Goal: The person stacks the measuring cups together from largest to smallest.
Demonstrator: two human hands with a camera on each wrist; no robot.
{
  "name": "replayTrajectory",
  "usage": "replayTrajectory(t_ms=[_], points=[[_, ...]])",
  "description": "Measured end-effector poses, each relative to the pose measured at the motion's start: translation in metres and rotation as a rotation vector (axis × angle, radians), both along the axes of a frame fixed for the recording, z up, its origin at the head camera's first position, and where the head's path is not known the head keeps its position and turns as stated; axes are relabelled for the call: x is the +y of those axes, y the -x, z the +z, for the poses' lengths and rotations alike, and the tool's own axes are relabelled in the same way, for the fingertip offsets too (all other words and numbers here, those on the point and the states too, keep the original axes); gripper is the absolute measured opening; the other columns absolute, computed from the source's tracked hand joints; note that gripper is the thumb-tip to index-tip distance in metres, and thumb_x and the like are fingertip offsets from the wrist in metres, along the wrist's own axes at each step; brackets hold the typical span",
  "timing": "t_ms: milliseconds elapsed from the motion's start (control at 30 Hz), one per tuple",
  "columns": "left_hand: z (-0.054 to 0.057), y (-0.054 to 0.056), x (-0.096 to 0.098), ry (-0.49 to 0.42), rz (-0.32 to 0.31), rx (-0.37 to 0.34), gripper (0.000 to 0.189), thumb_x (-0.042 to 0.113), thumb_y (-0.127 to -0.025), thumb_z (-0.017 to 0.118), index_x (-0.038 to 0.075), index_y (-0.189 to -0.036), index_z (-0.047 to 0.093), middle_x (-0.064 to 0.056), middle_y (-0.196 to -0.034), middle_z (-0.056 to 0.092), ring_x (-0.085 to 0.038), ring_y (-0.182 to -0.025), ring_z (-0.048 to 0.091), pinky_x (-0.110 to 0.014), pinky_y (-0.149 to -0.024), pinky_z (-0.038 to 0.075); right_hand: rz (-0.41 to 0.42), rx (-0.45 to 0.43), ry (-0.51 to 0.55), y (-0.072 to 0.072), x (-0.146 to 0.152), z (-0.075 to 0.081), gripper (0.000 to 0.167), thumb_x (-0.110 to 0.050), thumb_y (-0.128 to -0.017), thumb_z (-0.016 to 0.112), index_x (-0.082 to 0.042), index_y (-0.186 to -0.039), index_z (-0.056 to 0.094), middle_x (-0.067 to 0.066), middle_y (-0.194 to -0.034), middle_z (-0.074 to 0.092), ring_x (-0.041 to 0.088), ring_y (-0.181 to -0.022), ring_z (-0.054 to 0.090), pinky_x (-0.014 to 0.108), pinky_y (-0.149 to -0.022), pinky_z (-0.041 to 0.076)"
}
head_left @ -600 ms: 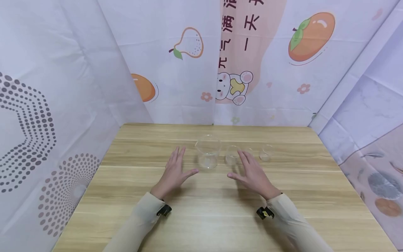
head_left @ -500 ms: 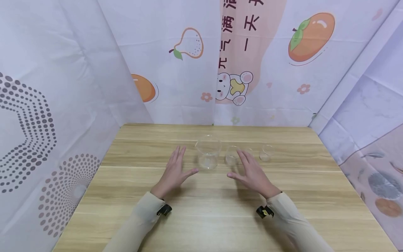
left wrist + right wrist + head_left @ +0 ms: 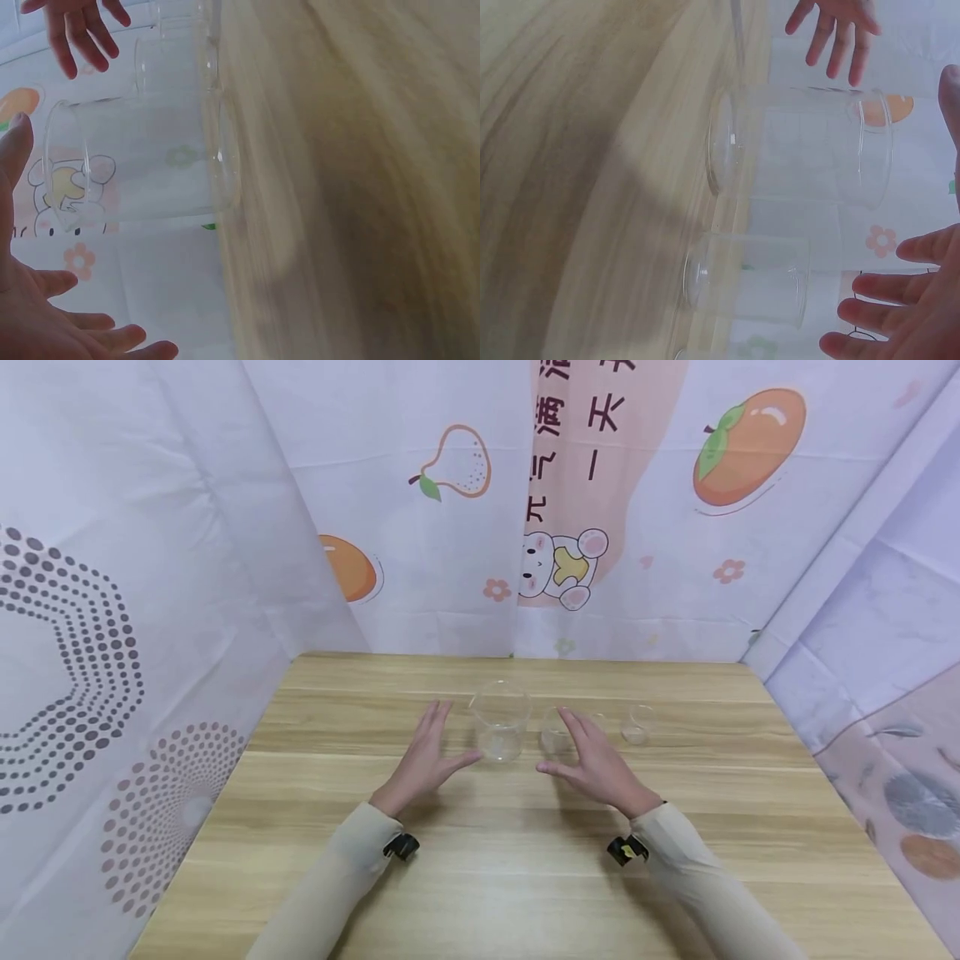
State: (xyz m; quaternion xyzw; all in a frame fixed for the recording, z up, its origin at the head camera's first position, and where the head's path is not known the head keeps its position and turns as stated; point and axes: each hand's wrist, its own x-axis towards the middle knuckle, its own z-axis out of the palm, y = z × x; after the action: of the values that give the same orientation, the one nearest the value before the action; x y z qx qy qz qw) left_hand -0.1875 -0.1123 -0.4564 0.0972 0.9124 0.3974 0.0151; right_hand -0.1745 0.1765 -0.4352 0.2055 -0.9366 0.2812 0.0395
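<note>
A large clear glass beaker [image 3: 500, 739] with a pouring lip stands upright on the wooden table. To its left is my left hand [image 3: 423, 764], fingers spread and thumb towards the glass, apart from it in the left wrist view. My right hand [image 3: 600, 770] reaches in from the other side, also with extended fingers and holding nothing. A medium beaker [image 3: 750, 277] stands just right of the large one, and my right fingertips overlap it in the head view; whether they touch it I cannot tell. Behind that hand a smaller beaker [image 3: 597, 721] is partly hidden.
Another small glass beaker [image 3: 636, 727] ends the row on the right. The wooden table [image 3: 495, 877] meets a printed curtain [image 3: 442, 552] at its back edge, with more hanging cloth at both sides. Each wrist carries a small black camera mount.
Both hands have shifted slightly forward, the right one also a little to the left. The head view has turned slightly. The beakers stay in their places on the table.
</note>
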Motion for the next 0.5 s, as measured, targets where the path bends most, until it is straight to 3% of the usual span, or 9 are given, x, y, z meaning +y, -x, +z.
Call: replayTrajectory(t_ms=[233,500], points=[[0.003,0.008,0.006,0.013,-0.024,0.030,0.102,0.047,-0.080,0.076,0.014,-0.156,0.018,-0.018,-0.163,0.010,-0.043,-0.147,0.021,-0.066,-0.111,0.031,-0.001,-0.030,0.031,0.011,-0.002,0.004,0.097,-0.052,-0.084,0.070,-0.004,-0.153,0.023,0.024,-0.154,0.032,0.044,-0.139,0.035,0.061,-0.110,0.036],[0.004,0.014,0.007,0.002,-0.037,0.018,0.103,0.050,-0.080,0.075,0.015,-0.157,0.017,-0.017,-0.163,0.011,-0.044,-0.145,0.025,-0.066,-0.110,0.032,0.000,-0.039,0.045,0.018,-0.006,0.008,0.097,-0.051,-0.084,0.071,-0.003,-0.153,0.024,0.024,-0.153,0.034,0.044,-0.139,0.036,0.061,-0.111,0.036]])
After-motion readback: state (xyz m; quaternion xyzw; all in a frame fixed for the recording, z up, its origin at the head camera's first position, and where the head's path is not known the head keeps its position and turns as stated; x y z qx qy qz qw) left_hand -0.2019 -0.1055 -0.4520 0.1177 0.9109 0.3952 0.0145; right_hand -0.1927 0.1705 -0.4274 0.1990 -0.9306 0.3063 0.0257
